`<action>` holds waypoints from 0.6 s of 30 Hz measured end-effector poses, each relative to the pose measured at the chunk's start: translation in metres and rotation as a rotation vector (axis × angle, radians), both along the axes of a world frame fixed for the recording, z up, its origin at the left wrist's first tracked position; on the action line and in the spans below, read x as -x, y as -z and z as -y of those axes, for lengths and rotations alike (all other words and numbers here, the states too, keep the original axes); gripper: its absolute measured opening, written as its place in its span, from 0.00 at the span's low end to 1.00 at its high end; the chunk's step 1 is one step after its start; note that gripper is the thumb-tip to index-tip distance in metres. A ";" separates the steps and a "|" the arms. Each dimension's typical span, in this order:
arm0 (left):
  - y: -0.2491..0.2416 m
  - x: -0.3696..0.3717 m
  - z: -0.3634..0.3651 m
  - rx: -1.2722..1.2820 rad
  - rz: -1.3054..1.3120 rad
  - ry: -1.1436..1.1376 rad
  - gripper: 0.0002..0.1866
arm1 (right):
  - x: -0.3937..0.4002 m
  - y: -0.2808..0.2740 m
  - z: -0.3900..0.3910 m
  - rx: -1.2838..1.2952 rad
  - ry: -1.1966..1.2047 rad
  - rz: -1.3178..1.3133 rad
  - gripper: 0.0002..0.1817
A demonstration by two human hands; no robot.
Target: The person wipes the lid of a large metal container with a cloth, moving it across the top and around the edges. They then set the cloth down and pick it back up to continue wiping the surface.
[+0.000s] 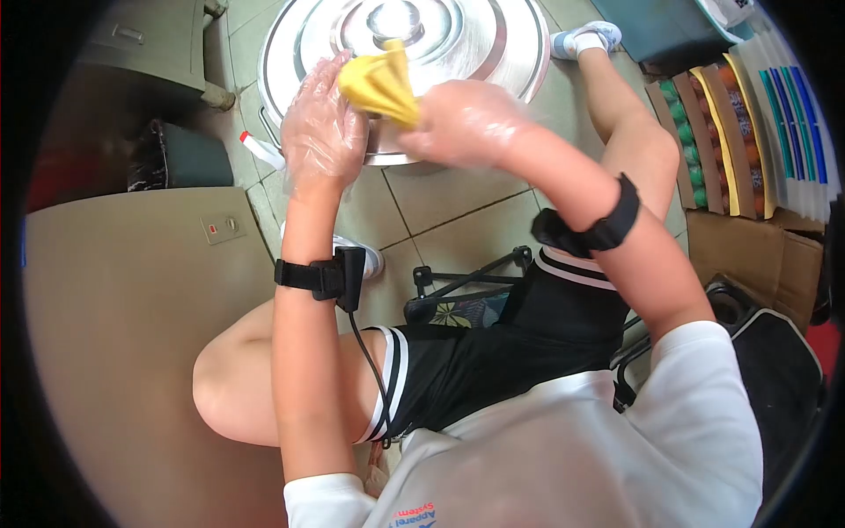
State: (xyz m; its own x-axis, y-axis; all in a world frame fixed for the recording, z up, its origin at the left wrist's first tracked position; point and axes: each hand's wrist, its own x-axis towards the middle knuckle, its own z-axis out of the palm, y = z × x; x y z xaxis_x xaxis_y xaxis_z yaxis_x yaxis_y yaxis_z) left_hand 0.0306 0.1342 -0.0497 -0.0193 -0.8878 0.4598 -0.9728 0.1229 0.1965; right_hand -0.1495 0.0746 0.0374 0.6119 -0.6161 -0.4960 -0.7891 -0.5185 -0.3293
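My left hand point(321, 132), in a clear plastic glove, is raised over the near left part of a round metal lid point(497, 53) with a knob. Its back faces me and its fingers curl away; what they hold, if anything, I cannot tell. My right hand point(466, 123), also gloved and slightly blurred, is closed on the narrow end of a soft, folded yellow piece point(378, 84). The wide, creased end of that piece lies right beside the fingers of my left hand. Black straps with small devices circle both forearms.
The lid stands between my legs on a tiled floor point(466, 202). A beige cabinet point(150, 308) is on my left. At right stand boxes of packed goods point(704, 141) and a cardboard box point(748, 260). A black folding frame point(471, 282) is below my hands, a red-capped white object point(261, 150) at left.
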 end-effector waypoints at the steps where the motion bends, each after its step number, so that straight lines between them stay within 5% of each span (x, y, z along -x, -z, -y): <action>1: -0.007 0.004 -0.001 -0.043 -0.031 -0.020 0.22 | -0.012 0.004 -0.005 0.018 -0.007 0.070 0.21; 6: -0.015 0.005 -0.003 -0.149 -0.153 -0.104 0.23 | -0.019 0.019 -0.011 0.117 0.036 0.286 0.26; 8: -0.009 0.001 -0.001 -0.124 0.133 -0.078 0.22 | -0.001 0.012 -0.009 0.102 -0.022 0.238 0.26; 11: -0.014 0.003 -0.004 -0.043 -0.034 -0.001 0.24 | 0.024 -0.006 0.012 0.051 0.043 -0.043 0.23; 18: -0.015 0.009 -0.006 -0.036 -0.053 -0.010 0.26 | 0.050 -0.003 0.029 0.165 0.066 0.020 0.25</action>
State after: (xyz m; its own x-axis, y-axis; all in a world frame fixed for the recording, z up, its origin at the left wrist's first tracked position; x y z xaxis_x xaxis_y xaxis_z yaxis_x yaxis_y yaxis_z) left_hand 0.0218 0.1402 -0.0350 0.0130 -0.9039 0.4276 -0.9621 0.1052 0.2516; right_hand -0.1997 0.0458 0.0401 0.5762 -0.7273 -0.3728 -0.8173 -0.5144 -0.2597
